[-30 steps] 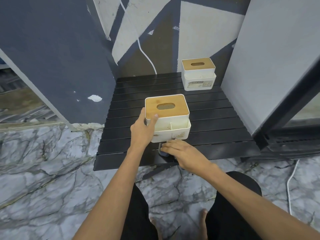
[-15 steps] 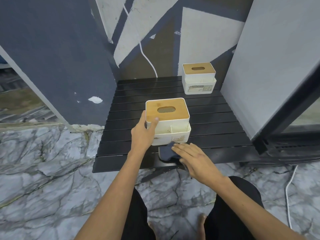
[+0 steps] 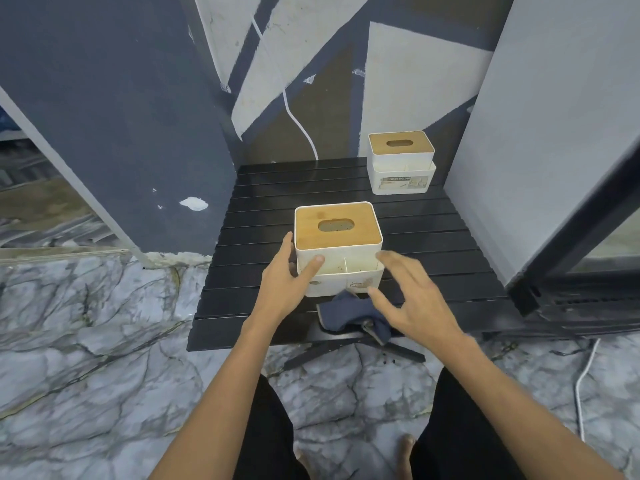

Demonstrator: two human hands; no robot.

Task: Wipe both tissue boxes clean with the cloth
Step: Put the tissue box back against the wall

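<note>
Left hand [image 3: 284, 285]: grips the near tissue box [image 3: 337, 249] at its left front corner.
Right hand [image 3: 415, 296]: spread wide, holding nothing, just above the cloth [image 3: 349, 315].
Far tissue box [image 3: 401, 162]: well beyond both hands, on the black table [image 3: 433, 237].

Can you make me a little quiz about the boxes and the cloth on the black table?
1. True or false: the right hand holds the blue cloth.
2. Which hand grips the near tissue box?
3. The far tissue box stands: A) at the table's back right, B) on the floor.

Key: 1 false, it hovers open above the cloth; 2 the left hand; 3 A.
</note>
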